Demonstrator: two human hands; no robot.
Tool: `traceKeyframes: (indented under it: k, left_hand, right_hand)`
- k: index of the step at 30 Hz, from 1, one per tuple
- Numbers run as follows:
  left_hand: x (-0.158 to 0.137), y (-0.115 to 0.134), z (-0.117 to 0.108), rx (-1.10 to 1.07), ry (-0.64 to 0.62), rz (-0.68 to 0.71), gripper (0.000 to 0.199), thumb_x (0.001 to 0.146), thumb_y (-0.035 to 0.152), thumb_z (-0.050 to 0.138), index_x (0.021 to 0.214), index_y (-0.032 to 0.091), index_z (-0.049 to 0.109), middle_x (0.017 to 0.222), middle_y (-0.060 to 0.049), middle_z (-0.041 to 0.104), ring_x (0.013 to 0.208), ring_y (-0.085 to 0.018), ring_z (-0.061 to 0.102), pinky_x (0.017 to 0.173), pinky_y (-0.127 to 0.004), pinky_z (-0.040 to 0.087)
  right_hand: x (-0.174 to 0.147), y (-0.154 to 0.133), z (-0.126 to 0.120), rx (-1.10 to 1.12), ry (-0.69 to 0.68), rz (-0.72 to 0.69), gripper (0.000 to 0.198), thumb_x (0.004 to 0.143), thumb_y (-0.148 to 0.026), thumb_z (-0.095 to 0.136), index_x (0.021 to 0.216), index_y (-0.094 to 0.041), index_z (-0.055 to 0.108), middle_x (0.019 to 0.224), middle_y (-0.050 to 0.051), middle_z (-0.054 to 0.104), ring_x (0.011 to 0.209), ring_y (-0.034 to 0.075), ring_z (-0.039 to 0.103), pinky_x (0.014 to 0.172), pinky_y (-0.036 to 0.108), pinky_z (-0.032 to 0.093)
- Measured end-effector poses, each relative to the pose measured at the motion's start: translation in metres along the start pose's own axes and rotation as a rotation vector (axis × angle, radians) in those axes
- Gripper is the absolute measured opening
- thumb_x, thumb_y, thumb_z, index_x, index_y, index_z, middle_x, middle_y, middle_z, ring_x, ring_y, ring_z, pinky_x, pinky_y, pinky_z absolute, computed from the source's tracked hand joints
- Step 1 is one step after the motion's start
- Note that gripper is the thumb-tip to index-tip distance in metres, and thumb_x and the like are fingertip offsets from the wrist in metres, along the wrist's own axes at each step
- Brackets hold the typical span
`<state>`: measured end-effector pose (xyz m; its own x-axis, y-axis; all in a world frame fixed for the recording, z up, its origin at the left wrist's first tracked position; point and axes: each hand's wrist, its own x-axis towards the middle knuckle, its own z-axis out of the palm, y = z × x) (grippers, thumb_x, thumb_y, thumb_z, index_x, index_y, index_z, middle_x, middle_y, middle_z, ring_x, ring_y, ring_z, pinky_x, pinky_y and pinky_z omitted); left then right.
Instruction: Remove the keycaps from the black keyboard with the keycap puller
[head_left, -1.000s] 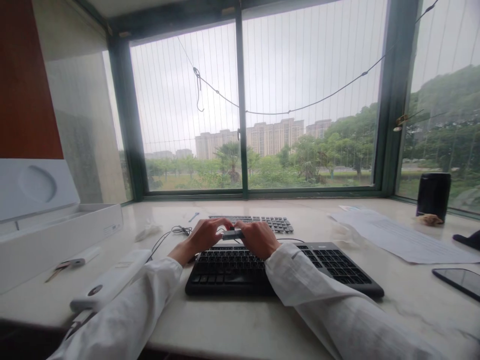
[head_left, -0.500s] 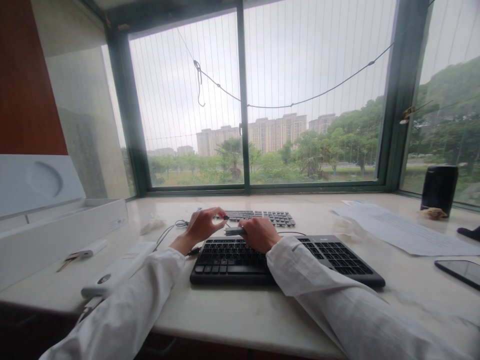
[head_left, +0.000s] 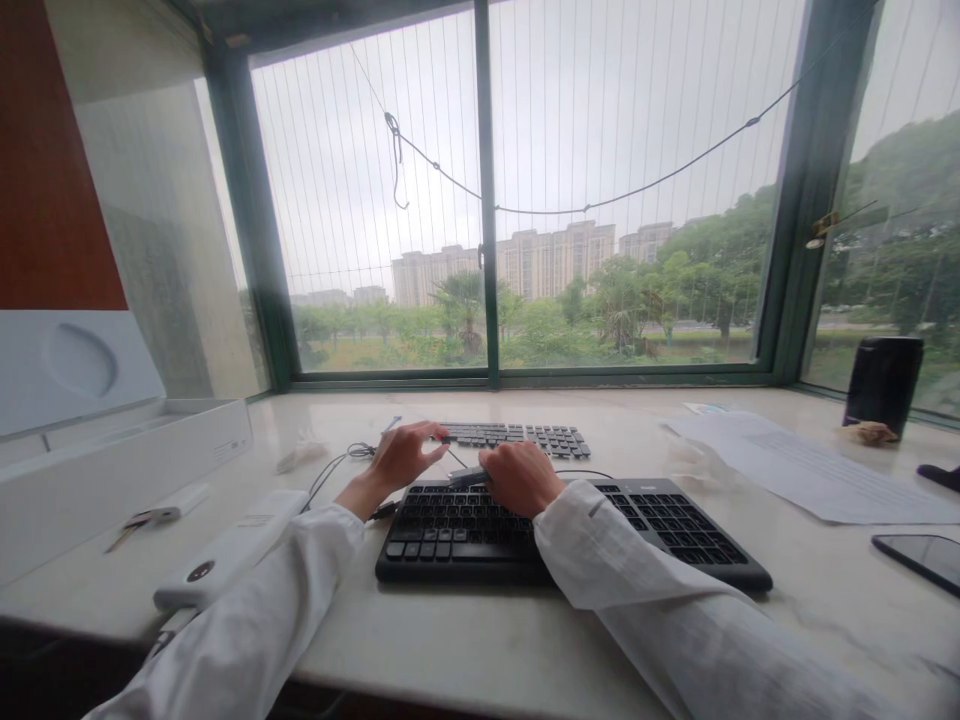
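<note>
A black keyboard (head_left: 480,545) lies before me on the pale tabletop, with most of its keycaps off and its front-left keys still on. My right hand (head_left: 523,478) is over its upper middle, closed around a small dark grey tool (head_left: 469,477) with a thin wire-like end pointing up and left. Beyond the keyboard, loose keycaps (head_left: 551,437) lie in rows. My left hand (head_left: 405,455) is at the left end of these rows, thumb and forefinger pinched on a small dark keycap (head_left: 444,438), partly hidden by the fingers.
A white power bank (head_left: 236,548) and a key (head_left: 131,530) lie on the left, by an open white box (head_left: 202,435). Black cables (head_left: 330,468) curl behind my left wrist. Paper sheets (head_left: 810,465), a phone (head_left: 926,555) and a black cylindrical object (head_left: 885,385) are on the right.
My left hand has moved slightly left with the keycap, to the end of the laid-out rows. The tool in my right hand has tilted and sits slightly lower.
</note>
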<state>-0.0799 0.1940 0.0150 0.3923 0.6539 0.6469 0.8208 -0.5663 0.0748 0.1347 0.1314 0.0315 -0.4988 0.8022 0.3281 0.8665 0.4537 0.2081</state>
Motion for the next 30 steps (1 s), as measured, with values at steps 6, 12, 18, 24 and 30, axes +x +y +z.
traceKeyframes:
  k: [6, 12, 18, 24, 30]
  left_hand:
    - [0.0, -0.006, -0.001, -0.031, -0.02, -0.04, 0.022, 0.086, 0.039, 0.053, 0.101, 0.027, 0.066, 0.107, 0.001, 0.07, 0.099, -0.02, 0.063, 0.086, -0.032, 0.047]
    - [-0.001, -0.011, -0.005, -0.004, -0.028, -0.151, 0.02, 0.086, 0.036, 0.053, 0.101, 0.028, 0.064, 0.104, 0.001, 0.07, 0.094, -0.02, 0.064, 0.083, -0.032, 0.048]
    - [0.018, -0.021, 0.003, 0.051, -0.128, -0.196, 0.019, 0.086, 0.034, 0.051, 0.099, 0.029, 0.063, 0.096, 0.002, 0.071, 0.08, -0.018, 0.066, 0.078, -0.031, 0.047]
    - [0.05, -0.026, 0.025, 0.129, -0.333, -0.186, 0.019, 0.085, 0.034, 0.053, 0.098, 0.028, 0.065, 0.086, 0.001, 0.071, 0.068, -0.015, 0.065, 0.073, -0.027, 0.047]
    - [0.059, -0.03, 0.043, 0.145, -0.36, -0.136, 0.014, 0.08, 0.03, 0.059, 0.09, 0.028, 0.068, 0.1, -0.002, 0.068, 0.092, -0.021, 0.063, 0.078, -0.029, 0.046]
  right_hand:
    - [-0.001, -0.004, 0.002, 0.002, -0.006, -0.03, 0.018, 0.078, -0.019, 0.052, 0.088, -0.015, 0.066, 0.084, 0.013, 0.07, 0.079, 0.027, 0.068, 0.067, 0.034, 0.048]
    - [-0.003, -0.004, 0.003, 0.042, -0.021, -0.009, 0.019, 0.078, -0.02, 0.053, 0.09, -0.015, 0.067, 0.085, 0.014, 0.07, 0.081, 0.027, 0.068, 0.067, 0.033, 0.048]
    - [-0.005, 0.0, 0.008, 0.066, 0.006, -0.018, 0.02, 0.076, -0.02, 0.055, 0.091, -0.016, 0.067, 0.085, 0.013, 0.07, 0.08, 0.027, 0.068, 0.066, 0.033, 0.048]
    - [-0.006, 0.005, 0.01, 0.091, 0.001, -0.022, 0.02, 0.074, -0.018, 0.055, 0.091, -0.015, 0.067, 0.084, 0.014, 0.07, 0.081, 0.027, 0.068, 0.068, 0.033, 0.048]
    - [-0.007, 0.009, 0.013, 0.095, -0.014, -0.015, 0.02, 0.075, -0.021, 0.056, 0.091, -0.015, 0.067, 0.085, 0.014, 0.07, 0.081, 0.027, 0.068, 0.068, 0.034, 0.049]
